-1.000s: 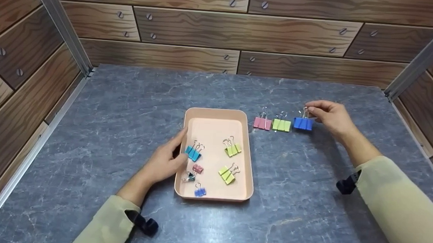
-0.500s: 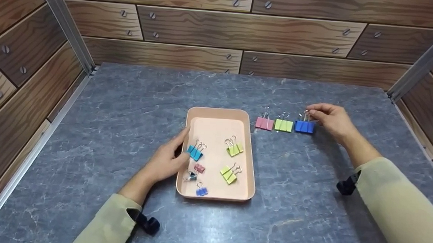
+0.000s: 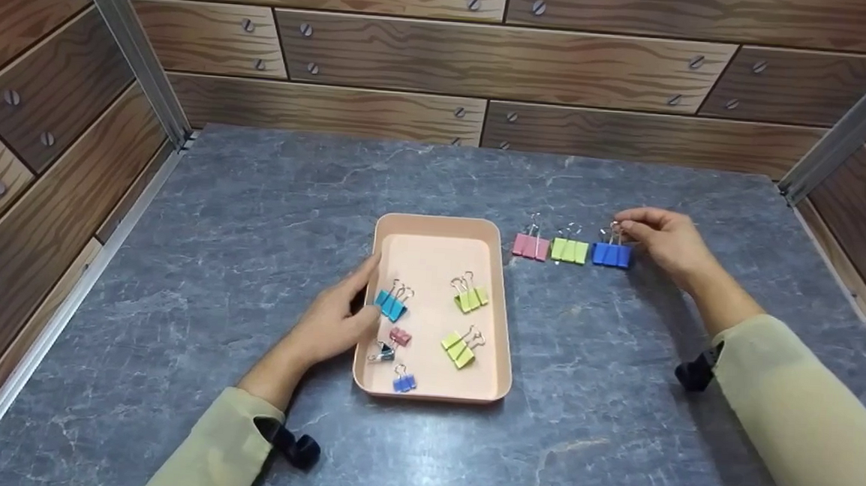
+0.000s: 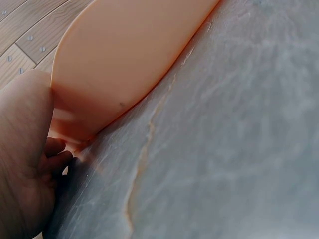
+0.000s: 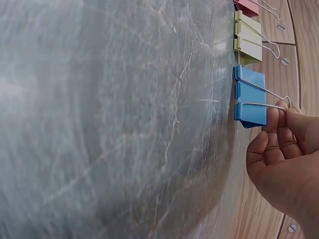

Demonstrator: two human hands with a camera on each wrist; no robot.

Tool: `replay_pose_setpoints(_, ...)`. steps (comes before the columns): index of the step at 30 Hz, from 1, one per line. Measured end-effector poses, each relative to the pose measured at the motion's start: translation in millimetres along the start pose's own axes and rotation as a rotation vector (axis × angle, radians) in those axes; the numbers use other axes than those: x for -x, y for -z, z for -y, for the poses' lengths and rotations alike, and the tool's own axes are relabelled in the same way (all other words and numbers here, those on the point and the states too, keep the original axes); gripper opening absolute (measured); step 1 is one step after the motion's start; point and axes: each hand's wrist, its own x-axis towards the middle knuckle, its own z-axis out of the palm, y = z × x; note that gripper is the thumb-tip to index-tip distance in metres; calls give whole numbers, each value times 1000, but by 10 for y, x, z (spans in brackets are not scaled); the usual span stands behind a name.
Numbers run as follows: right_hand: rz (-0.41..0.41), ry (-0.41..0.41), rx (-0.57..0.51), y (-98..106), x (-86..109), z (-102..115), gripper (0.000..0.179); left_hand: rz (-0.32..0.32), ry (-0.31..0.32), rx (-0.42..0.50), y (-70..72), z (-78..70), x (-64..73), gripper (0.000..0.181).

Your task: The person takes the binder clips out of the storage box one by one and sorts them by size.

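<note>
My right hand (image 3: 666, 242) pinches a wire handle of a large blue binder clip (image 3: 611, 255) between thumb and fingertips. The clip stands on the table at the right end of a row, beside a lime green binder clip (image 3: 569, 251) and a pink binder clip (image 3: 530, 247). In the right wrist view the blue clip (image 5: 249, 94) is upright with both handles pointing away from the tabletop. My left hand (image 3: 332, 319) grips the left wall of a peach tray (image 3: 502, 307), thumb over the rim. From the left wrist, the tray's outer wall (image 4: 124, 50) shows beside the hand.
Inside the tray lie a teal binder clip (image 3: 391, 305), two lime clips, the upper (image 3: 471, 299) and lower (image 3: 459, 349), a small pink clip (image 3: 399, 336), a small dark clip (image 3: 385, 352) and a small blue clip (image 3: 404, 382). Wood-patterned walls (image 3: 384, 52) enclose the table.
The large blue clip, held by my right hand, has come down slightly and closer to the lime clip in the row. My left hand stays on the tray. The head view has shifted a little.
</note>
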Motion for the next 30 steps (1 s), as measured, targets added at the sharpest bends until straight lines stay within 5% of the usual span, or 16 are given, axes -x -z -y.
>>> replay_pose_setpoints(17, 40, -50, -122, 46, 24, 15, 41, -5, 20, 11, -4, -14, 11, 82)
replay_pose_setpoints(30, -152, 65, -7, -40, 94, 328, 57, -7, -1, 9, -3, -14, 8, 82)
